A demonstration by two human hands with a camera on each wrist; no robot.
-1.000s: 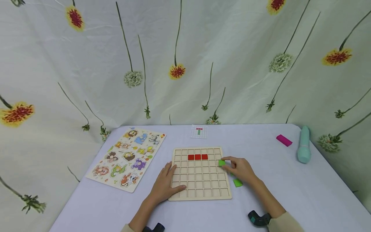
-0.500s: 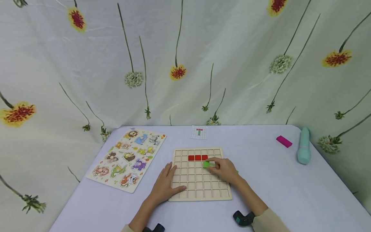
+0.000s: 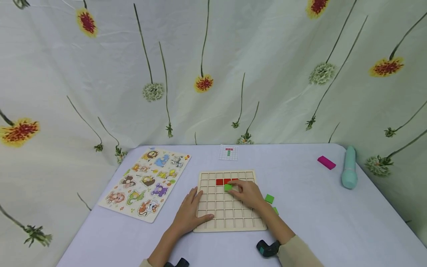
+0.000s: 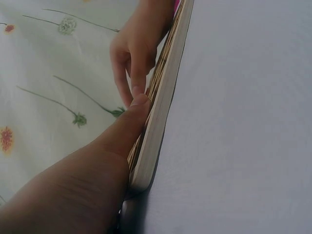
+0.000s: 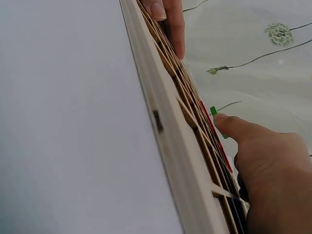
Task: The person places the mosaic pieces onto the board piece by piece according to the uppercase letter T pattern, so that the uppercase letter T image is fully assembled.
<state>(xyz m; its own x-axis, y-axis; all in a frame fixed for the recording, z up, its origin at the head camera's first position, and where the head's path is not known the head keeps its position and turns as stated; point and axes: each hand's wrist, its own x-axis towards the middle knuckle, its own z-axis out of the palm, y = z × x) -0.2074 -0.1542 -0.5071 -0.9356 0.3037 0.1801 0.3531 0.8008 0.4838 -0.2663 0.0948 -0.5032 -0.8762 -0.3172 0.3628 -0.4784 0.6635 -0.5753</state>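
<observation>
A wooden grid board (image 3: pixel 230 213) lies in front of me, its cells framed by thin strips. Three red square tiles (image 3: pixel 219 182) sit side by side in its second row, the rightmost partly covered by my fingers. My right hand (image 3: pixel 248 193) pinches a green square tile (image 3: pixel 228 187) between thumb and fingers, just below the middle red tile; in the right wrist view the green tile (image 5: pixel 213 111) stands tilted at the thumb tip, close over the board. My left hand (image 3: pixel 189 212) rests on the board's left edge, fingers spread, thumb reaching over the lower left cells.
Two green tiles (image 3: pixel 269 198) lie right of the board, one partly behind my right forearm. A small pattern card (image 3: pixel 228 152) lies behind the board. An animal puzzle board (image 3: pixel 146 183) is at left. A magenta block (image 3: pixel 326 162) and a teal bottle-shaped object (image 3: pixel 349 168) stand right.
My right hand has carried the green tile leftward from the board's right edge to below the middle red tile. The left hand has stayed on the board's left edge.
</observation>
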